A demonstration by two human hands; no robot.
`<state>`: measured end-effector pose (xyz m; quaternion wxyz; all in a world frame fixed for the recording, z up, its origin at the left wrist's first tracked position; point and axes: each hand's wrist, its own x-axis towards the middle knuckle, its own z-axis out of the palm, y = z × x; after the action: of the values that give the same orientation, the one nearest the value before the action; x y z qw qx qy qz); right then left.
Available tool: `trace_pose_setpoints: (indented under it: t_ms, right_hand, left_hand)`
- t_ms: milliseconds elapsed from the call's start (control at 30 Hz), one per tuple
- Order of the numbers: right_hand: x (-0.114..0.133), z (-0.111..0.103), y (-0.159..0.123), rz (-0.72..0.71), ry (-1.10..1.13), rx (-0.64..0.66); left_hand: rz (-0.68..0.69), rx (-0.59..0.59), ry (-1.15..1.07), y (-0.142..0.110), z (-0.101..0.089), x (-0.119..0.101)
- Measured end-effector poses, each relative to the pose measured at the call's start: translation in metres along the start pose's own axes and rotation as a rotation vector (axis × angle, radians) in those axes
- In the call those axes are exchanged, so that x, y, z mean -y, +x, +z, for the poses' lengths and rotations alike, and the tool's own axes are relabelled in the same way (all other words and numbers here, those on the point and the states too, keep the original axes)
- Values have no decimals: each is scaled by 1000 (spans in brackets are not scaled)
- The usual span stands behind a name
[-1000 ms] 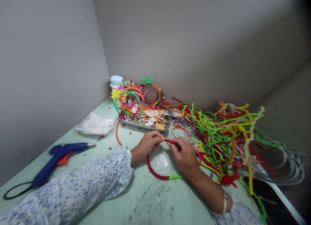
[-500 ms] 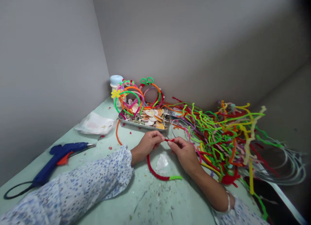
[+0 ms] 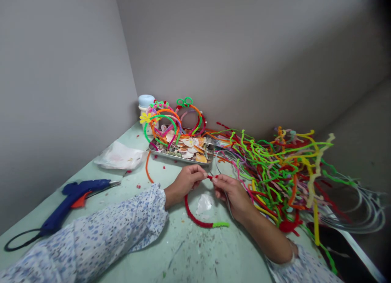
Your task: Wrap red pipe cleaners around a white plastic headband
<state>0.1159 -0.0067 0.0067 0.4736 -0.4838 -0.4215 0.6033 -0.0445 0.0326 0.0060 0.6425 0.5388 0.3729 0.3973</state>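
My left hand [image 3: 187,181] is closed in a pinch on a hoop wrapped in red pipe cleaner [image 3: 195,221]. The hoop curves down below that hand and ends in a light green wrapped tip [image 3: 221,224] near the table. Just to the right, my right hand [image 3: 231,192] pinches the red pipe cleaner, and a short red stretch shows between the two hands. A thin grey strand runs down along the right hand's fingers. A small clear plastic piece [image 3: 204,203] lies beneath the hands.
A blue glue gun [image 3: 76,199] lies at left near a white plastic packet [image 3: 120,155]. Behind the hands, a metal tray [image 3: 180,156] holds shells and finished-looking colourful headbands [image 3: 165,111] beside a lidded bottle [image 3: 146,100]. Tangled pipe cleaners [image 3: 275,169] and grey wire coils [image 3: 363,217] cover the right side.
My right hand has turned at the wrist, and its fingers are curled more tightly. The grey strand now shows along it. My left hand and the hoop stay nearly still.
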Motion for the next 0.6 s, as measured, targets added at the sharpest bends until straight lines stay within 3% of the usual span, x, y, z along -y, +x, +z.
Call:
trace_pose_setpoints:
  t_ms: [167,300,600]
  right_hand:
    - [-1,-3,1,29,37,44]
    - [-4,-2,2,-42,-115,-9]
    - [-12,-4,0,-550,-755,-341]
  left_hand:
    - [-1,2,-3,0,0,0]
    - [-16,-24,-11,0,0,0]
    - [-15,-63,-34,3,-2,3]
